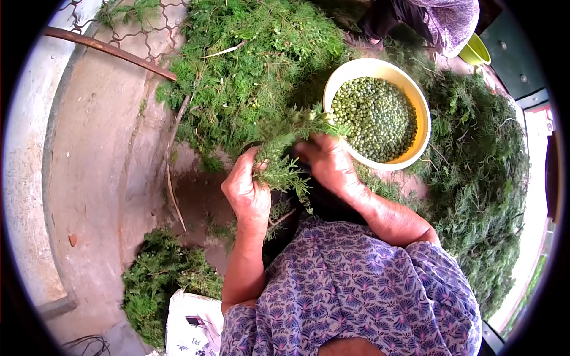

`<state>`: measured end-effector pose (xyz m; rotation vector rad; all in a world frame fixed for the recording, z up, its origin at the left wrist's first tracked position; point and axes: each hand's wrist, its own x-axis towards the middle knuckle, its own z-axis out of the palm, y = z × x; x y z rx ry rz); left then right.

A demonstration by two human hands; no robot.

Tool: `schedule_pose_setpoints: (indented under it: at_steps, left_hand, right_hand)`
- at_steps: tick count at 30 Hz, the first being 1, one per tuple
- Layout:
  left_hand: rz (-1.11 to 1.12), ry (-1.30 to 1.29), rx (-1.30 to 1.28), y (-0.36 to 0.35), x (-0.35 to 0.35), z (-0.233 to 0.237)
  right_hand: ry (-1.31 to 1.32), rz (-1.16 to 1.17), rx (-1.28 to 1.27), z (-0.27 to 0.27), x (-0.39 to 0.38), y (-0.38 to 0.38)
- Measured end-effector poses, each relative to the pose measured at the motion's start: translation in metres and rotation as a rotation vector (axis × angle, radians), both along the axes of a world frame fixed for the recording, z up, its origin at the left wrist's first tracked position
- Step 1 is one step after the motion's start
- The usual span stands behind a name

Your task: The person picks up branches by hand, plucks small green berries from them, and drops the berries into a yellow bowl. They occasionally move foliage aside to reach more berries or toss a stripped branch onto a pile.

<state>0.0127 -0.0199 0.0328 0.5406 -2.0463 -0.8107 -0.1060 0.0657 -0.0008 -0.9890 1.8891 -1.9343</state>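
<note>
My left hand (244, 187) is closed around a leafy green conifer sprig (278, 168), whose feathery ends spread between my two hands. Close by on the other side of the sprig is my right hand (331, 165), its fingers curled in toward the foliage. Those fingertips are blurred and partly hidden, so whatever they pinch does not show. Just beyond my right hand stands a round yellow basin (423, 121), holding many small green berries (374, 115).
A large heap of cut conifer branches (261, 65) lies ahead, another pile (475, 178) at right, and a smaller one (163, 279) at lower left beside a white sack (190, 326). Another person (445, 24) sits at top right near a yellow-green container (476, 52). A wooden stick (113, 53) juts in at upper left.
</note>
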Motion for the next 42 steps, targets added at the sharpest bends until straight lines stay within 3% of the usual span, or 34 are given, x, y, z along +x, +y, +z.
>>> schedule_pose_setpoints:
  at_steps: [1,2,3,4,5,6,7,9,10,12,14,16,20,23,25,26,29,30,33,35,36,42]
  left_hand:
    - [-0.005,0.001,0.0,-0.004,0.002,-0.004]
    - [0.041,-0.028,-0.029,-0.01,0.008,-0.013]
    - [0.089,-0.056,-0.059,-0.013,0.011,-0.017]
    - [0.092,-0.048,-0.111,-0.011,0.009,-0.011]
    - [0.09,-0.048,-0.11,-0.008,0.008,-0.006]
    - [0.052,-0.034,-0.119,-0.006,0.007,-0.001]
    - [0.014,-0.019,-0.128,-0.005,0.007,0.001]
    - [0.016,-0.037,-0.165,-0.004,0.006,-0.001]
    - [0.005,-0.048,-0.174,-0.002,0.006,-0.002]
    - [-0.006,-0.059,-0.19,-0.001,0.005,-0.002]
    - [-0.012,-0.079,-0.215,0.0,0.004,0.002]
    - [-0.02,-0.092,-0.263,0.0,0.003,0.004]
    - [-0.018,-0.134,-0.273,0.0,0.007,0.01]
    - [-0.032,-0.213,-0.218,-0.005,0.009,0.023]
    - [-0.183,-0.292,-0.281,-0.013,0.011,0.038]
    - [-0.248,-0.344,-0.216,-0.021,0.015,0.043]
    - [-0.42,-0.14,0.125,-0.034,0.012,0.059]
    - [-0.388,-0.263,0.081,-0.035,0.011,0.074]
    - [-0.366,-0.29,0.065,-0.033,-0.007,0.088]
    - [-0.385,-0.32,0.04,-0.033,-0.019,0.079]
    - [-0.362,-0.341,0.055,-0.033,-0.022,0.076]
    - [-0.307,-0.368,0.071,-0.03,-0.016,0.059]
  right_hand:
    - [-0.38,-0.036,-0.08,-0.012,-0.011,0.011]
    - [0.13,-0.156,0.14,-0.01,-0.029,0.02]
    - [-0.179,-0.086,0.231,-0.017,-0.05,0.031]
    - [-0.214,-0.156,0.229,-0.012,-0.062,0.044]
    - [0.113,-0.287,0.321,-0.048,-0.091,0.057]
    - [0.497,-0.381,0.549,-0.041,-0.101,0.07]
    - [0.631,-0.543,0.709,-0.043,-0.107,0.074]
    - [0.169,-0.381,0.462,-0.019,-0.106,0.078]
    - [-0.057,-0.286,0.224,-0.004,-0.093,0.073]
    - [-0.166,-0.072,0.14,0.03,-0.062,0.059]
    - [-0.16,0.097,0.065,0.03,-0.042,0.045]
    - [-0.067,0.151,0.008,0.027,-0.03,0.033]
    - [-0.304,0.297,0.055,0.035,-0.028,0.021]
    - [-0.133,0.274,0.109,0.042,-0.029,0.016]
    - [-0.122,0.301,0.102,0.046,-0.03,0.013]
    - [-0.091,0.318,0.112,0.052,-0.031,0.014]
    - [-0.092,0.365,0.111,0.06,-0.031,0.012]
    - [-0.063,0.358,0.112,0.064,-0.029,0.011]
    - [-0.063,0.353,0.134,0.074,-0.024,0.008]
    - [-0.166,0.393,0.029,0.071,-0.021,0.007]
    - [-0.063,0.349,-0.029,0.064,-0.02,0.004]
    - [0.039,0.331,0.074,0.076,-0.023,0.01]
